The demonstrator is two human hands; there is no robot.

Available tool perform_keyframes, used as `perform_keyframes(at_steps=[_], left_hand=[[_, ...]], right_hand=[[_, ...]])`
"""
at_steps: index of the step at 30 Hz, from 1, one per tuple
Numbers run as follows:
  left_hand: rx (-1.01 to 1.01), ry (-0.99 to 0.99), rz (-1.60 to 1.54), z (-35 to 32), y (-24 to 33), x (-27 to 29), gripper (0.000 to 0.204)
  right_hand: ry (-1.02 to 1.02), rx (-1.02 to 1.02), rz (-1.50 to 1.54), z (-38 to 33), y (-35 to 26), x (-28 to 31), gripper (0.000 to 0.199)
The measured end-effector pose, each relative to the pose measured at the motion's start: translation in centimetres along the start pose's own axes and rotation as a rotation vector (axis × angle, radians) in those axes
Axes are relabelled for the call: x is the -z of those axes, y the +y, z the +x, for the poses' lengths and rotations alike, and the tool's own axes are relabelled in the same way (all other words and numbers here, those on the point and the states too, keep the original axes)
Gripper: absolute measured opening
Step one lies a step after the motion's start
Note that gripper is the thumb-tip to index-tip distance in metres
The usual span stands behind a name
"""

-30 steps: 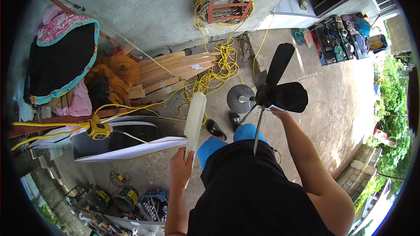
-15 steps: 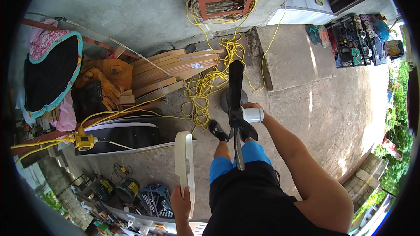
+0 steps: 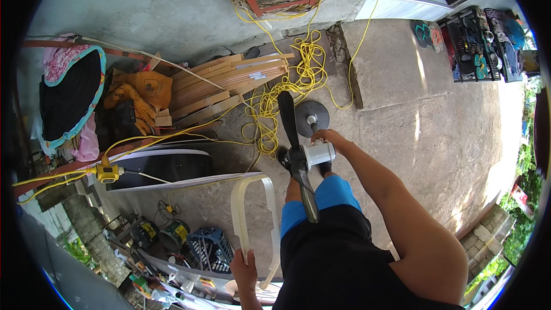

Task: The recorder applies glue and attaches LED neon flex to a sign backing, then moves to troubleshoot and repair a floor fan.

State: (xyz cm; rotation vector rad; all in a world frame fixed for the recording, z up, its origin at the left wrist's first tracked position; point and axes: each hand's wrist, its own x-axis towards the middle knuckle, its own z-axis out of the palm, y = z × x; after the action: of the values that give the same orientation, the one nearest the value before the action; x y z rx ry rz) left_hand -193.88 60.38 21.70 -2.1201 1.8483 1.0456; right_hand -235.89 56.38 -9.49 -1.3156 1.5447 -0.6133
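My right hand [image 3: 329,136] is closed around the neck of a stand fan, just below its white motor housing [image 3: 319,153]. Long black fan blades [image 3: 288,120] show without a guard, one reaching toward the wall and another back over my shorts. Its round dark grey base [image 3: 322,116] rests on the concrete beyond my hand. At my lower left, my left hand [image 3: 245,268] grips one side of a cream, rounded rectangular frame [image 3: 274,212]. The frame is upright on its long axis, and concrete shows through its opening.
Tangled yellow cord [image 3: 266,116] lies just left of the fan base. Wooden boards [image 3: 229,77] and orange work gloves [image 3: 138,100] are stacked by the wall. A blue-grey plastic crate [image 3: 211,250] sits at lower left. A shoe rack [image 3: 473,46] stands far right.
The fan head has shifted left and nearer me, uncovering more of the base and neck. The cream frame has turned from edge-on to show its opening. Both hands keep their holds.
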Motion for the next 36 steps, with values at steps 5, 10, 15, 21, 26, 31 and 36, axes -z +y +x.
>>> perform_keyframes(at_steps=[5,10,15,21,26,31,36], left_hand=[[-0.034,0.058,0.024,-0.9,0.7,-0.9,0.025],[-0.033,0.082,0.037,-1.7,0.8,-1.0,0.022],[-0.04,0.125,-0.027,-2.6,0.3,-1.5,0.022],[-0.086,0.222,-0.036,-3.5,-0.8,-3.3,0.024],[-0.076,0.216,-0.073,-4.7,-0.7,-4.5,0.026],[0.042,0.273,-0.153,-7.0,0.3,-4.7,0.026],[0.037,0.388,-0.246,-9.5,-0.3,-3.1,0.039]], right_hand=[[0.045,0.001,-0.012,-0.3,-0.4,-0.6,0.028],[0.12,-0.218,-0.036,-1.3,-2.0,1.5,0.038],[0.157,-0.246,0.057,-6.3,-7.4,8.1,0.029],[0.017,-0.148,-0.086,-11.2,-17.3,14.7,0.017],[0.036,-0.059,-0.239,-12.2,-23.4,18.2,0.017],[0.051,0.109,-0.098,-12.6,-26.7,22.7,0.022],[0.411,0.275,0.231,-11.3,-31.6,25.8,0.031]])
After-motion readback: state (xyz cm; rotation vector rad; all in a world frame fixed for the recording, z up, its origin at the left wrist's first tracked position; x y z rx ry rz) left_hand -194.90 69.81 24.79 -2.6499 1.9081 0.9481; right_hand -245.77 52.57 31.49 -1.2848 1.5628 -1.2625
